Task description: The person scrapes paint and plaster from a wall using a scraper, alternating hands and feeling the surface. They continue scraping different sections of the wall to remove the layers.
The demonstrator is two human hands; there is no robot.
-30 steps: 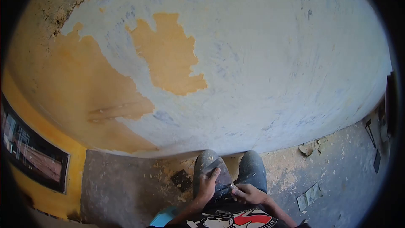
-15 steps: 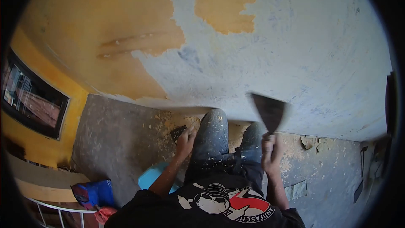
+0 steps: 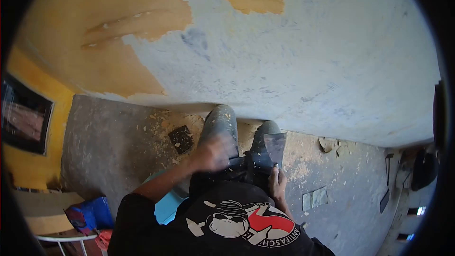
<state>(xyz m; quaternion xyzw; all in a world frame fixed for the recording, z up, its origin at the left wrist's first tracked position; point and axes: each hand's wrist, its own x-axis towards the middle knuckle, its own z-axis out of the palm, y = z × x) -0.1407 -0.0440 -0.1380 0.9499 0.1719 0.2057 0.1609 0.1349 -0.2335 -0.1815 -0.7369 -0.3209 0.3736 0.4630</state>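
My right hand (image 3: 278, 180) is closed round the handle of a wide triangular scraper (image 3: 275, 148), whose blade lies over my right knee. Over my left thigh, my left hand (image 3: 215, 154) is smeared by motion, so its fingers cannot be made out. A dark flat square piece (image 3: 181, 140) rests on the floor left of my left knee, with paint flakes about it. In front of my knees stands the wall (image 3: 284, 61), partly orange paint and partly bare whitish surface.
A light blue plastic object (image 3: 166, 208) is behind my left arm. Paint flakes and a pale sheet (image 3: 315, 199) lie on the grey floor. At the lower left are a blue bag (image 3: 92, 215) and a white metal rail (image 3: 66, 239). A long-handled tool (image 3: 386, 194) is at the right.
My left hand has moved from beside the dark square piece to over my left thigh. The scraper has come down and left, from in front of the wall to my right knee. The view has shifted.
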